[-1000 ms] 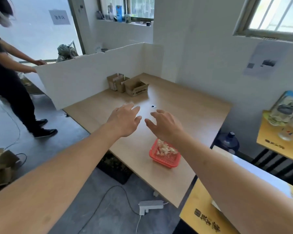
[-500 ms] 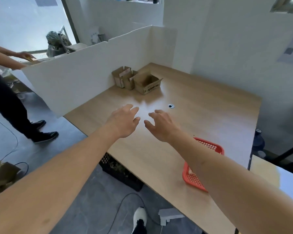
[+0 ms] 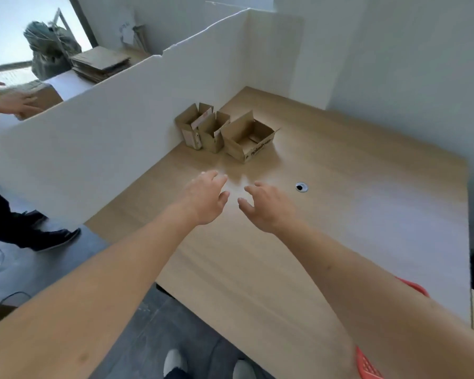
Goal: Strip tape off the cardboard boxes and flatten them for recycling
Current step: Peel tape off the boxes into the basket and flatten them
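— So, what are your hands doing?
— Your left hand (image 3: 204,199) and right hand (image 3: 268,207) are reaching out, loose, holding nothing.
— And the cardboard boxes (image 3: 225,132)?
— They are sitting open on the wooden table (image 3: 340,214), by the white divider (image 3: 107,132).

Both arms reach out over the wooden desk (image 3: 340,214), the left hand (image 3: 204,196) and right hand (image 3: 268,206) empty, fingers loosely spread. Three open cardboard boxes (image 3: 227,132) stand far off by the white partition (image 3: 107,138). A red basket (image 3: 367,362) sits near right.
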`<state>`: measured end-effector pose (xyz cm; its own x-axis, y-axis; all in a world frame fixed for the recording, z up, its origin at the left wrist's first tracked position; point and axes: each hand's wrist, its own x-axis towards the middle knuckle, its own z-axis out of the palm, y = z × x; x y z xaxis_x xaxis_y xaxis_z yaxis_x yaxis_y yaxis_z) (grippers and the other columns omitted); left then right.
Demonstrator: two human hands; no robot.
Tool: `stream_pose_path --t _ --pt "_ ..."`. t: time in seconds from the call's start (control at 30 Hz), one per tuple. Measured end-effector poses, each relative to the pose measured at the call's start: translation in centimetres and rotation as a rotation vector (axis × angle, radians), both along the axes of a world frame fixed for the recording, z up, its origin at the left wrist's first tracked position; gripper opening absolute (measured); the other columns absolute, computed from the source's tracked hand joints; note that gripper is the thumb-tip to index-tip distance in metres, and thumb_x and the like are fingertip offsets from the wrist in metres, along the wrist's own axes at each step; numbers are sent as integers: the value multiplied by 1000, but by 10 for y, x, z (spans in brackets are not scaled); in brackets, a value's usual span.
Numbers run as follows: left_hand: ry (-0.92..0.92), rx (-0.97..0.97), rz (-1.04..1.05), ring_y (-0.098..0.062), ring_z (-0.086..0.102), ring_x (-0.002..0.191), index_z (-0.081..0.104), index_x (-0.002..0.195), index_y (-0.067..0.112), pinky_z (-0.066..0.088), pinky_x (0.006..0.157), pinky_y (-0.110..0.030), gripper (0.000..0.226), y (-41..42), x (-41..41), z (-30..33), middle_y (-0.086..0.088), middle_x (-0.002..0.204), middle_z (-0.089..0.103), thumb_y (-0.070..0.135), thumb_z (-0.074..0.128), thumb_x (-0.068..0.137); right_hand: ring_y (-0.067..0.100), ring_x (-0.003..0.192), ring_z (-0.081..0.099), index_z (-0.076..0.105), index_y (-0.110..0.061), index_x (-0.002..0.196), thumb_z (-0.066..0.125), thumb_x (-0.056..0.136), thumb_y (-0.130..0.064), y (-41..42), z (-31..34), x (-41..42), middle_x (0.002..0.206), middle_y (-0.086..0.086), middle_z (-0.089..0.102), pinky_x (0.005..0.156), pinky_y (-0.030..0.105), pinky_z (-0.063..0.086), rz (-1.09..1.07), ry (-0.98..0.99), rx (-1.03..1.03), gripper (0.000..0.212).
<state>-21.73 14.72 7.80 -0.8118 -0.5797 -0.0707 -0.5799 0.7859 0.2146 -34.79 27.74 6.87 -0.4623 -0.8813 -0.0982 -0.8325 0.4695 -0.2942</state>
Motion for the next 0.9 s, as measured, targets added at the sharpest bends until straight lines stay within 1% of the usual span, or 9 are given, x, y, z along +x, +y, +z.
stream_pose_path --t 0.13,0.23,0.3,0.43,0.5,0.63,0.7,0.8,0.9 --pt "-35 14 -82 -29 35 146 40 153 15 37 114 -41 52 -64 -20 -14 -9 156 39 38 43 106 29 114 59 61 -17 132 42 103 -52 -62 -16 -12 126 4 57 84 40 48 -45 4 38 49" --pt "-62 20 -150 -28 29 150 34 157 19 36 117 -42 55 -117 -37 -30 -6 162 31 40 43 107 29 125 55 60 -18 134 42 103 -51 -109 -31 -16 137 7 56 95 44 50 -133 -27 61 49" --pt "-73 46 -203 -28 29 150 33 157 20 37 116 -43 56 -153 -50 -41 -6 163 31 40 44 106 29 130 52 58 -19 137 42 103 -51 -139 -41 -17 142 8 53 100 45 48 -218 -67 87 49" --pt "-85 84 -287 -27 32 148 34 157 20 42 113 -44 55 -215 -73 -65 -4 162 33 36 47 105 29 133 50 57 -18 138 44 104 -48 -187 -67 -14 145 7 50 102 44 47 -350 -129 127 47" --pt "-97 103 -319 -27 35 146 36 156 19 43 110 -44 54 -241 -82 -79 -5 160 34 34 47 105 29 138 46 52 -19 145 44 104 -45 -207 -82 -13 153 8 44 105 42 44 -401 -161 144 49" --pt "-130 130 -344 -30 36 145 35 155 18 45 107 -49 54 -283 -103 -102 -7 161 33 31 47 104 29 149 31 37 -20 157 46 105 -44 -248 -105 -27 167 9 25 115 42 35 -491 -226 122 58" --pt "-124 123 -354 -30 38 144 35 155 18 47 106 -48 54 -298 -120 -109 -7 160 33 30 48 104 29 152 26 33 -21 159 47 105 -42 -270 -114 -45 168 10 21 118 42 32 -524 -207 81 60" --pt "-101 108 -351 -27 38 144 34 157 19 48 106 -46 57 -313 -147 -125 -5 161 34 31 50 104 30 155 19 27 -20 161 49 104 -38 -302 -130 -80 169 13 18 122 44 28 -551 -116 6 63" --pt "-100 84 -316 -27 42 141 36 155 20 51 101 -47 55 -325 -163 -150 -3 158 36 34 48 104 31 157 15 18 -17 163 53 103 -35 -330 -156 -116 169 15 18 126 42 21 -524 -55 32 71"
